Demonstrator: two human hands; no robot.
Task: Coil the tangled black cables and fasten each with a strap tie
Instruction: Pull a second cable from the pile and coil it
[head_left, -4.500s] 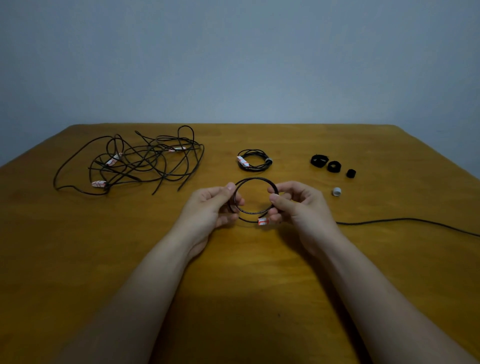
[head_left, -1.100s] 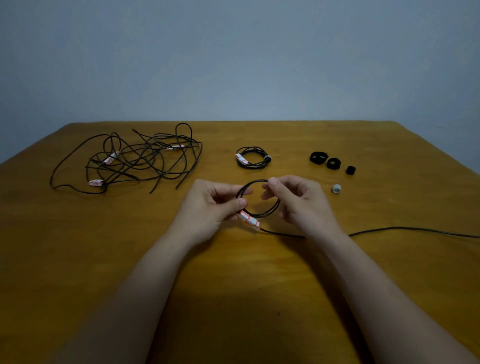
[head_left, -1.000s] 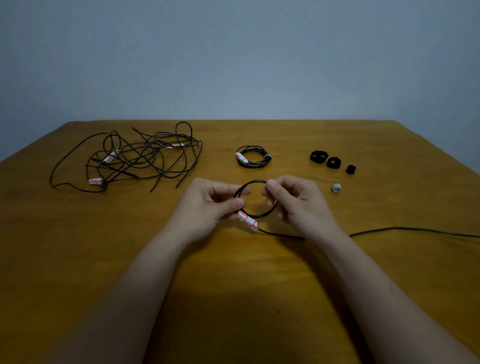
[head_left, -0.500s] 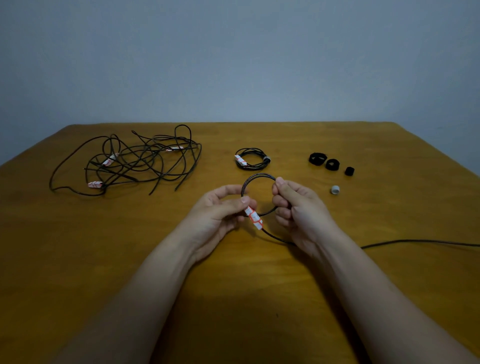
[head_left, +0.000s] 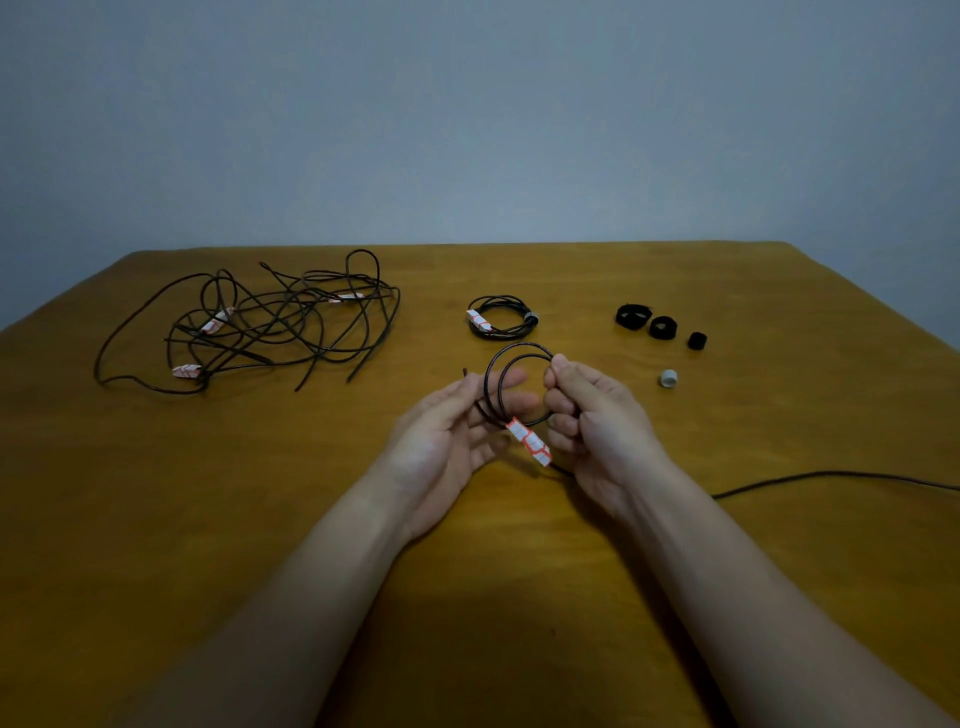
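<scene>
A black cable coil (head_left: 511, 349) of two loops is lifted above the table centre. My right hand (head_left: 597, 431) pinches its right side between thumb and fingers. My left hand (head_left: 447, 441) is turned palm up with fingers nearly straight, and the loops' left side lies across them. A white-and-red label (head_left: 531, 442) hangs from the coil's bottom. The cable's loose tail (head_left: 831, 474) runs off to the right. A tangled pile of black cables (head_left: 270, 327) lies at the far left. A coiled, strapped cable (head_left: 501, 323) lies behind my hands.
Three black strap ties (head_left: 662, 327) lie in a row at the far right, with a small grey tie (head_left: 669, 378) nearer. Everything rests on a wooden table (head_left: 208, 519); a plain wall stands behind it.
The coil has gained a second loop and tilted up. My left hand has let go its pinch near the label and spread its fingers under the loops. My right hand keeps its hold.
</scene>
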